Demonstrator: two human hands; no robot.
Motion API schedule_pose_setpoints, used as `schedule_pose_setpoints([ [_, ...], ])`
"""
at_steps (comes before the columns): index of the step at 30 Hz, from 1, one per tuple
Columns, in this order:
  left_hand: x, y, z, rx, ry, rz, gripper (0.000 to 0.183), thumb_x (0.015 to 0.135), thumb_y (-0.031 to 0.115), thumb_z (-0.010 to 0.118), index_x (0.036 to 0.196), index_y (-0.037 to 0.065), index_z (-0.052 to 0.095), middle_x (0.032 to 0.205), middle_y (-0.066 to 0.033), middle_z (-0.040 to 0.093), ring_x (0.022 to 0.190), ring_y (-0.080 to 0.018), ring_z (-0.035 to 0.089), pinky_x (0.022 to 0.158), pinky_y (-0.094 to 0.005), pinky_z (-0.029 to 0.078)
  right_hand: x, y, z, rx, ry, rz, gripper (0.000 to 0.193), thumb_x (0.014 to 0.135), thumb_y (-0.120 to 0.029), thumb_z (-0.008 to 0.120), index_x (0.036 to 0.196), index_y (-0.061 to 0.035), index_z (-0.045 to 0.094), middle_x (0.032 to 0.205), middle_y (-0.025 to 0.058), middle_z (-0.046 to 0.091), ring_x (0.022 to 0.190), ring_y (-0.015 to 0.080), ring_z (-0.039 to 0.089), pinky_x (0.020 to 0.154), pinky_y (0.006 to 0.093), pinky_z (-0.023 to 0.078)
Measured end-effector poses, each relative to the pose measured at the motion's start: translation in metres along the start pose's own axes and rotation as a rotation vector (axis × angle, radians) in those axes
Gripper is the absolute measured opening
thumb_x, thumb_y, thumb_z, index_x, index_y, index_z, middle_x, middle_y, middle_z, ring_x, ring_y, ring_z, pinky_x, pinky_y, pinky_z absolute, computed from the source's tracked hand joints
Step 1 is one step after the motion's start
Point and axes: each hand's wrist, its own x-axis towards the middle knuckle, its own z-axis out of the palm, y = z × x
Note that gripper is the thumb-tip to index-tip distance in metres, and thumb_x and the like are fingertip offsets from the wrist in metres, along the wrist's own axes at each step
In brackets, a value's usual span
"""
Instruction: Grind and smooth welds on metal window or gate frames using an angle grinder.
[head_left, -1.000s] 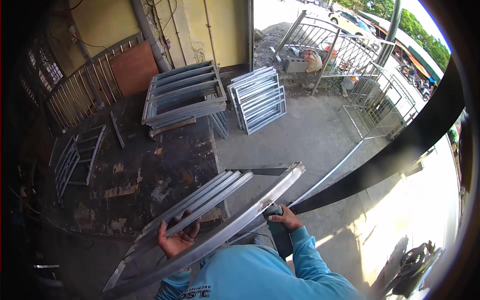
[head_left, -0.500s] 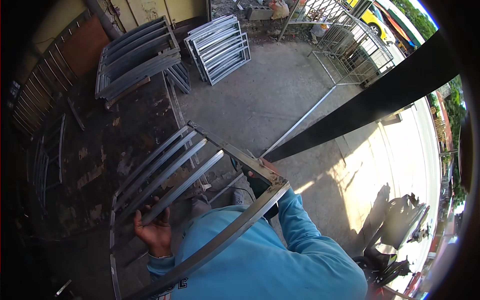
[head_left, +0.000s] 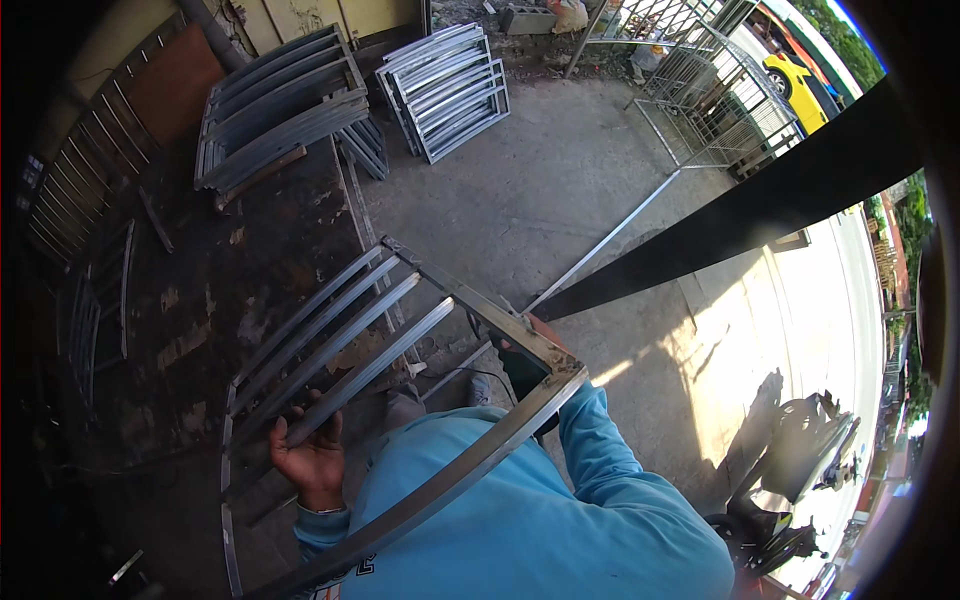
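A grey metal frame (head_left: 485,440) with several parallel slats (head_left: 385,365) is tilted in front of my body. My left hand (head_left: 310,460) has its fingers curled round the nearest slat from below, palm up. Close to the frame's right corner, my right hand (head_left: 543,335) is mostly hidden behind the end bar. Its fingers look bent, and a dark green object (head_left: 522,372) shows beside them inside the frame; its kind is hard to tell. A thin dark cable trails nearby.
Stacked metal frames (head_left: 280,110) lie on the dark worktable (head_left: 290,215), and more frames (head_left: 445,95) stand beyond it. A black post (head_left: 730,205) slants across the right. A wire cage (head_left: 700,110) stands far right; a motorcycle (head_left: 795,460) is parked near right.
The view has shifted slightly, and the yellow car in the background has moved along the road. My hands and the frame keep nearly the same positions.
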Motion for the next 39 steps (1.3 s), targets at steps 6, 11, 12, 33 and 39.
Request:
schedule_pose_setpoints([
  [6,-0.001,-0.015,0.010,-0.142,0.032,-0.052,0.034,0.095,0.032,0.056,0.102,0.000,0.065,0.121,-0.0268,0.065,0.118,-0.0407,0.062,0.096,-0.0586,0.057,-0.014,-0.017,-0.016,0.633,-0.334,0.200,0.048,0.086,-0.038,0.078,0.117,-0.0064,0.060,0.085,0.0030,0.062,0.074,0.0156,0.063,0.066,0.0313,0.055],
  [11,0.002,-0.031,0.017,-0.092,0.111,-0.035,0.028,0.094,0.030,0.057,0.099,0.004,0.064,0.120,-0.0262,0.065,0.118,-0.0394,0.062,0.096,-0.0561,0.056,-0.020,-0.046,-0.017,0.489,-0.209,0.096,0.072,0.071,-0.045,0.086,0.121,-0.0019,0.057,0.088,0.0083,0.061,0.072,0.0205,0.064,0.062,0.0358,0.058],
  [12,0.001,-0.031,0.016,-0.101,0.126,0.007,0.028,0.094,0.030,0.057,0.099,0.004,0.064,0.120,-0.0262,0.065,0.118,-0.0394,0.062,0.096,-0.0561,0.056,-0.018,-0.048,-0.015,0.480,-0.214,0.105,0.073,0.071,-0.046,0.086,0.121,-0.0019,0.056,0.088,0.0088,0.061,0.071,0.0206,0.064,0.061,0.0361,0.058],
  [33,0.048,-0.010,-0.023,2.176,-0.125,1.118,0.059,0.081,0.025,0.080,0.132,0.006,0.058,0.134,-0.0133,0.058,0.132,-0.0308,0.051,0.108,-0.0519,0.033,-0.021,-0.059,-0.020,0.443,-0.107,0.192,0.066,0.077,-0.042,0.080,0.121,0.0023,0.057,0.085,0.0117,0.064,0.069,0.0220,0.067,0.060,0.0356,0.059],
  [39,0.088,0.008,-0.023,2.229,-0.100,0.843,0.048,0.084,0.035,0.077,0.122,0.008,0.065,0.110,-0.0103,0.067,0.105,-0.0314,0.062,0.090,-0.0466,0.046,-0.022,-0.055,-0.014,0.480,-0.024,0.239,0.066,0.076,-0.040,0.083,0.120,-0.0007,0.054,0.084,0.0114,0.064,0.069,0.0226,0.067,0.060,0.0369,0.059],
])
